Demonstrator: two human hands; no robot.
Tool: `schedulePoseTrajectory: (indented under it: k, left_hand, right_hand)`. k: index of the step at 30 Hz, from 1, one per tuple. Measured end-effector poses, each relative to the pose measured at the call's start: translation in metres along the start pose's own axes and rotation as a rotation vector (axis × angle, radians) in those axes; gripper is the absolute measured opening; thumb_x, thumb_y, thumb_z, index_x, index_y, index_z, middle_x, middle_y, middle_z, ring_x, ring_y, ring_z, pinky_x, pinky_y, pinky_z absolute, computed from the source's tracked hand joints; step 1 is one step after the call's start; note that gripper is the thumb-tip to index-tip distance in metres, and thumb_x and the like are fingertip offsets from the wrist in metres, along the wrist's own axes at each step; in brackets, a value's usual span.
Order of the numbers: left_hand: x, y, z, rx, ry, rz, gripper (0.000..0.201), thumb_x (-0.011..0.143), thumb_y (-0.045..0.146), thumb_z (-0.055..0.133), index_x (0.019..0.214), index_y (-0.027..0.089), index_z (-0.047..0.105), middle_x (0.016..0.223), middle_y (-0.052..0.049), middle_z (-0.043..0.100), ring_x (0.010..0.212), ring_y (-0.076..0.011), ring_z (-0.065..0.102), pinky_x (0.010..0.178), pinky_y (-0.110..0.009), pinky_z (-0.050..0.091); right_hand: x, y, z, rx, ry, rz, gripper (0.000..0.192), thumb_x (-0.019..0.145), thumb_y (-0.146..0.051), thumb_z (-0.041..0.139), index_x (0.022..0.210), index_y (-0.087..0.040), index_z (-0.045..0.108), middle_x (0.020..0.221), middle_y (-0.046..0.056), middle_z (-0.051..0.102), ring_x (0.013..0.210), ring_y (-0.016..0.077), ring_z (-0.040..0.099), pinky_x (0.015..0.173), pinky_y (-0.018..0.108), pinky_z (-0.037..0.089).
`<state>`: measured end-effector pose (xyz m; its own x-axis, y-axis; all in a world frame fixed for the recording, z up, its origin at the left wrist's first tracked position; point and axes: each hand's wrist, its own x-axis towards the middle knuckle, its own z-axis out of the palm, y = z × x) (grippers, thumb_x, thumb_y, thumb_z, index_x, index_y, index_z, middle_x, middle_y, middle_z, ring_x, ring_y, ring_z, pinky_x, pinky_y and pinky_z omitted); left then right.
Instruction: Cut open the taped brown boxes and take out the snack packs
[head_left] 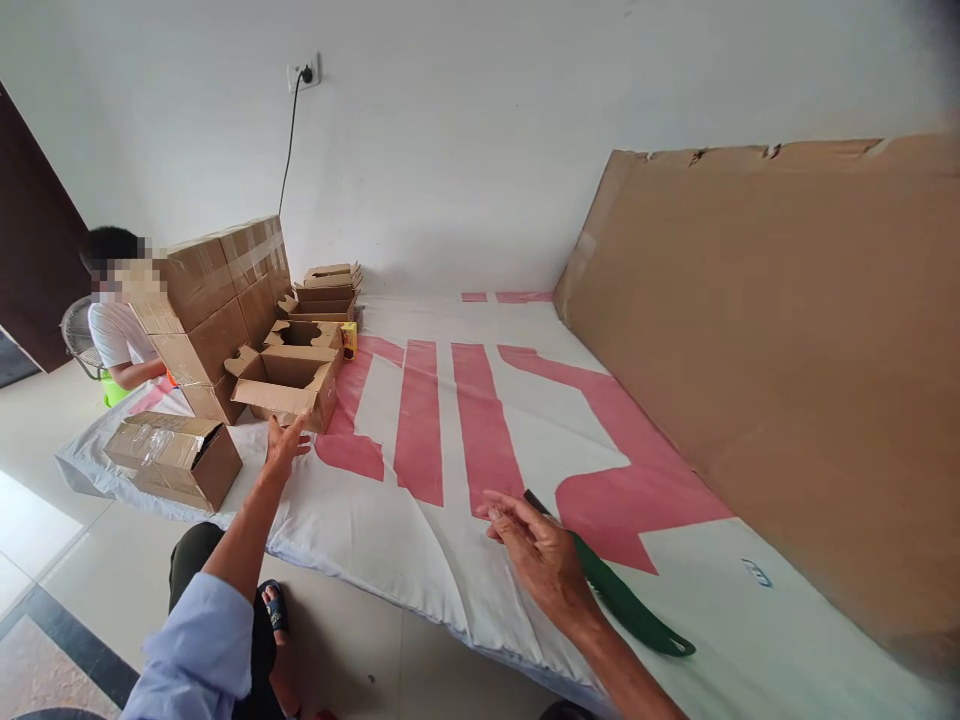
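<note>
White-and-red sheet [450,470] on floor, left hand [283,443] fingers spread touching open box [285,385], right hand [536,550] loosely spread over green strap [630,605], boxes mostly unfilled, nothing gripped.

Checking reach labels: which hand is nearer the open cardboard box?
Left. The left hand reaches up to the front flap of the open cardboard box, at or almost touching it. The right hand rests far off on the banner, over a green strap.

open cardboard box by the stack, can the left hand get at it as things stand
Probably yes: the left hand is stretched out with its fingertips at the front flap of the open cardboard box, and nothing lies between them on the white sheet.
</note>
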<state>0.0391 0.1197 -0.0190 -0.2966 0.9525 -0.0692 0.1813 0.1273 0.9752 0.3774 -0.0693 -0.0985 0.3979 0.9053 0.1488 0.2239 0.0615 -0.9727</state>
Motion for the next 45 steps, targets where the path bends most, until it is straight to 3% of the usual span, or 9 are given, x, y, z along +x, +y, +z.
schedulePoseTrajectory:
  k: [3, 6, 12, 16, 29, 36, 45]
  left_hand:
    - [0.017, 0.012, 0.021, -0.097, -0.044, -0.096, 0.047, 0.101, 0.055, 0.071, 0.124, 0.017, 0.056, 0.097, -0.013, 0.076, 0.082, -0.0259, 0.080, 0.072, -0.037, 0.067]
    - [0.033, 0.022, 0.039, -0.161, -0.014, -0.146, 0.047, 0.099, 0.055, 0.076, 0.117, 0.016, 0.057, 0.084, -0.009, 0.074, 0.074, -0.0240, 0.078, 0.067, -0.035, 0.066]
    - [0.056, 0.025, 0.068, -0.247, 0.063, -0.182, 0.063, 0.086, 0.060, 0.088, 0.119, 0.014, 0.058, 0.076, -0.004, 0.071, 0.064, -0.0212, 0.074, 0.066, -0.037, 0.065]
    - [0.070, 0.027, 0.076, -0.269, 0.067, -0.186, 0.059, 0.087, 0.057, 0.088, 0.116, 0.014, 0.060, 0.074, -0.002, 0.069, 0.063, -0.0208, 0.074, 0.067, -0.037, 0.066]
    - [0.108, 0.035, 0.069, -0.219, 0.034, -0.225, 0.060, 0.085, 0.060, 0.089, 0.112, 0.012, 0.065, 0.079, -0.007, 0.070, 0.071, -0.0246, 0.076, 0.071, -0.038, 0.066]
    - [0.097, 0.028, 0.054, -0.209, -0.004, -0.204, 0.061, 0.080, 0.067, 0.089, 0.103, 0.015, 0.067, 0.080, -0.007, 0.071, 0.074, -0.0239, 0.076, 0.071, -0.036, 0.065]
    - [0.071, 0.017, 0.033, -0.203, -0.074, -0.165, 0.063, 0.077, 0.069, 0.090, 0.102, 0.018, 0.064, 0.090, -0.010, 0.076, 0.094, -0.0279, 0.078, 0.086, -0.039, 0.062]
  right_hand:
    - [-0.002, 0.010, -0.001, -0.048, 0.014, -0.006, 0.049, 0.085, -0.066, 0.065, 0.105, -0.023, 0.078, 0.086, 0.008, 0.080, 0.068, 0.0241, 0.072, 0.068, 0.038, 0.064]
    - [0.003, 0.009, -0.001, -0.074, -0.013, -0.024, 0.047, 0.086, -0.063, 0.063, 0.106, -0.024, 0.078, 0.081, 0.006, 0.077, 0.068, 0.0242, 0.071, 0.065, 0.037, 0.063]
    - [0.000, 0.006, 0.003, -0.138, -0.059, -0.060, 0.047, 0.089, -0.062, 0.059, 0.103, -0.022, 0.080, 0.090, 0.009, 0.080, 0.070, 0.0239, 0.070, 0.067, 0.037, 0.061]
    - [-0.003, 0.009, 0.004, -0.201, -0.099, -0.107, 0.043, 0.091, -0.058, 0.057, 0.103, -0.024, 0.081, 0.095, 0.011, 0.082, 0.078, 0.0263, 0.074, 0.074, 0.038, 0.061]
    - [-0.003, 0.009, 0.002, -0.286, -0.192, -0.157, 0.042, 0.096, -0.051, 0.050, 0.112, -0.026, 0.079, 0.100, 0.009, 0.082, 0.084, 0.0260, 0.076, 0.077, 0.038, 0.059]
    - [-0.001, 0.004, 0.001, -0.313, -0.191, -0.186, 0.041, 0.096, -0.049, 0.049, 0.107, -0.025, 0.080, 0.106, 0.012, 0.084, 0.085, 0.0275, 0.077, 0.080, 0.040, 0.059]
    - [0.005, -0.001, -0.018, -0.348, -0.048, -0.308, 0.036, 0.094, -0.045, 0.052, 0.102, -0.024, 0.079, 0.087, 0.008, 0.081, 0.073, 0.0246, 0.073, 0.069, 0.036, 0.057]
